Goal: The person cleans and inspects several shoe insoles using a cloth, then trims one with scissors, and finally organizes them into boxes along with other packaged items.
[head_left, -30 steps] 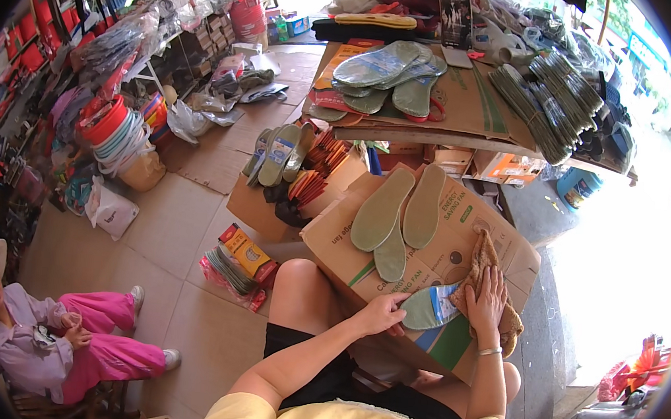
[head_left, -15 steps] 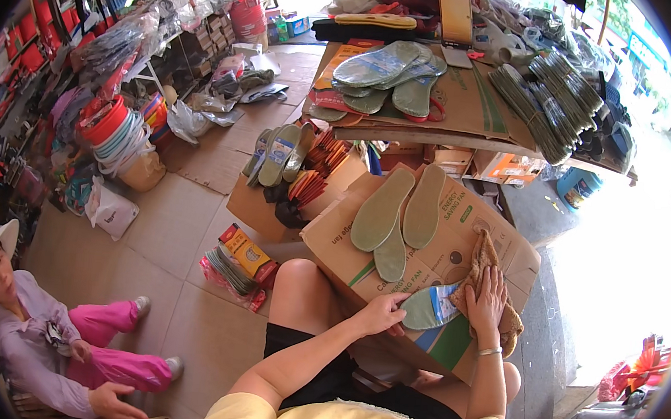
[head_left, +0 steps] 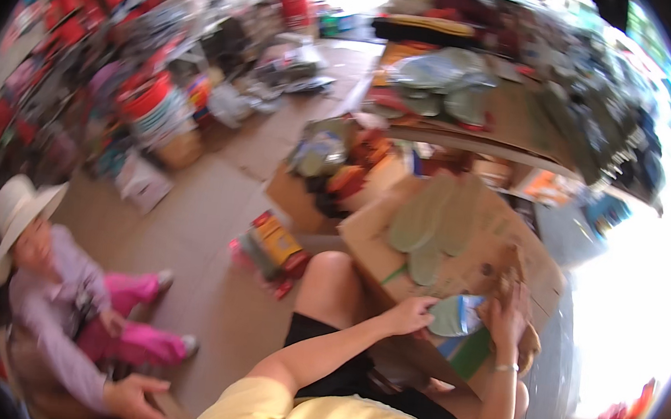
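The view is smeared by motion. My left hand (head_left: 412,315) pinches one end of a green insole (head_left: 446,316) with a blue-and-white label at its other end. My right hand (head_left: 511,314) lies with fingers stretched out on a brown cloth (head_left: 530,351), which covers the insole's far end. Under both hands is a cardboard box (head_left: 358,229) standing by my knees. Three more green insoles (head_left: 425,263) lie farther back on the box top, overlapping.
A table (head_left: 511,113) behind the box bears stacked insoles (head_left: 439,71). Left of the box stand an open carton (head_left: 292,198) of goods and a red-and-yellow pack (head_left: 273,240) on the floor. A person in a white hat (head_left: 58,281) is at the left, one hand held out.
The whole scene has shifted rightward in the view and blurred. Both hands keep about the same places on the insole and the cloth.
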Tool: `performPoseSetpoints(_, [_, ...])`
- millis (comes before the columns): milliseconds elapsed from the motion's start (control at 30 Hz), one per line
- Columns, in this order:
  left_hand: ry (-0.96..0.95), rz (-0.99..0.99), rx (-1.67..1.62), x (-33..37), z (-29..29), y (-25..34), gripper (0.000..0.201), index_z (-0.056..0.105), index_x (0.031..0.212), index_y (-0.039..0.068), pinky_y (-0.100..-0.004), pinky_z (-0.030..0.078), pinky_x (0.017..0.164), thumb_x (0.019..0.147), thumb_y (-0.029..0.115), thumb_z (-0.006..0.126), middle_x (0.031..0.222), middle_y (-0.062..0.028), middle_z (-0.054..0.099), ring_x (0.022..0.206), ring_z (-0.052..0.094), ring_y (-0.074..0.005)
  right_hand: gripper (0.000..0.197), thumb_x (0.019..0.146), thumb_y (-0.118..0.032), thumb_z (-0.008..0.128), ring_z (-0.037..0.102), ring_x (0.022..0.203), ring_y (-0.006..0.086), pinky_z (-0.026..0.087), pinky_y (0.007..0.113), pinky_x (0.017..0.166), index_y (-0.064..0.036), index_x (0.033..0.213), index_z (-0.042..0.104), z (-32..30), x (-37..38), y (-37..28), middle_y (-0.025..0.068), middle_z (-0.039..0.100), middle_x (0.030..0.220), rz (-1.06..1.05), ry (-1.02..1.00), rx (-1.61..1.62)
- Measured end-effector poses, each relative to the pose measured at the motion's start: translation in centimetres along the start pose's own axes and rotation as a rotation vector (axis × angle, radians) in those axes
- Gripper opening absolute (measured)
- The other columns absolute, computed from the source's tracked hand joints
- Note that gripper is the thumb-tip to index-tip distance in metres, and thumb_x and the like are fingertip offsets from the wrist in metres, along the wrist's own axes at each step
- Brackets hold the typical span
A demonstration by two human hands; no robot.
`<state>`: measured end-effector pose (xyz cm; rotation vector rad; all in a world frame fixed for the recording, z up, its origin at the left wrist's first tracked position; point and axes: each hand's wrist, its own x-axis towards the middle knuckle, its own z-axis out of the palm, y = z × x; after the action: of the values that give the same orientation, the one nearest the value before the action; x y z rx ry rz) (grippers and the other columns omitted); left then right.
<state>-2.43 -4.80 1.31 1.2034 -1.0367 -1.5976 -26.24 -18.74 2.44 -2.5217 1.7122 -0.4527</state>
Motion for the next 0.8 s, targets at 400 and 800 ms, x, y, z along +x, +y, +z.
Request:
performPoseSetpoints(400, [0.028,0.046,-0.026,0.0,0.9,0.1,0.044,0.046,0.127,-0.003,-0.0294,0.056,0.052,0.084,0.001,0.044,0.087,-0.0154,0.065,0.061,0.068,-0.0199,0.062,0.095,-0.045,0.040,0.028,0.137,0.0306,0.022,0.044,0.111,-0.0094,0.145,0.029,3.2,-0.3,3.8,0.0140,0.031,0.149,-0.068,0.005,-0.262])
performPoseSetpoints(800, [0.006,0.040,0.011,-0.2,0.9,0.9,0.042,0.046,0.125,-0.003,-0.0310,0.057,0.052,0.083,0.000,0.042,0.085,-0.0161,0.065,0.061,0.068,-0.0205,0.062,0.095,-0.045,0.039,0.030,0.137,0.0309,0.024,0.044,0.111,-0.0086,0.145,0.030,3.5,0.3,4.2,0.0137,0.031,0.148,-0.052,0.012,-0.262])
